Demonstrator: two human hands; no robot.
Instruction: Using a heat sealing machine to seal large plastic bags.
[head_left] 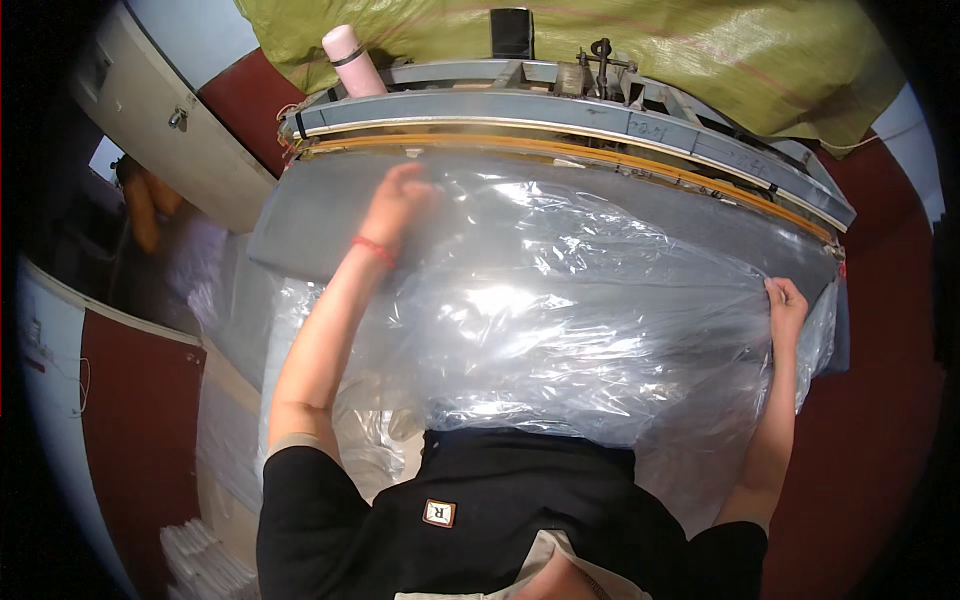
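Observation:
A large clear plastic sheet [560,320] is spread over a grey work surface [330,215] in front of me, creased and shining, its near side reaching my waist. My right hand [787,302] pinches the sheet's right edge between thumb and fingers, drawing creases toward it. Over the far left part of the sheet is my left hand [398,205], a red band [374,250] round its wrist. Its fingers look bent but are smeared by motion. Whether they touch the plastic I cannot tell.
A long metal bar frame [450,108] with an orange strip [480,143] spans the far edge. On it stand a pink bottle [354,62] and a metal clamp [601,70]. Green woven sheeting [700,60] hangs behind. Stacked plastic [205,560] lies lower left; a door [180,110] is at left.

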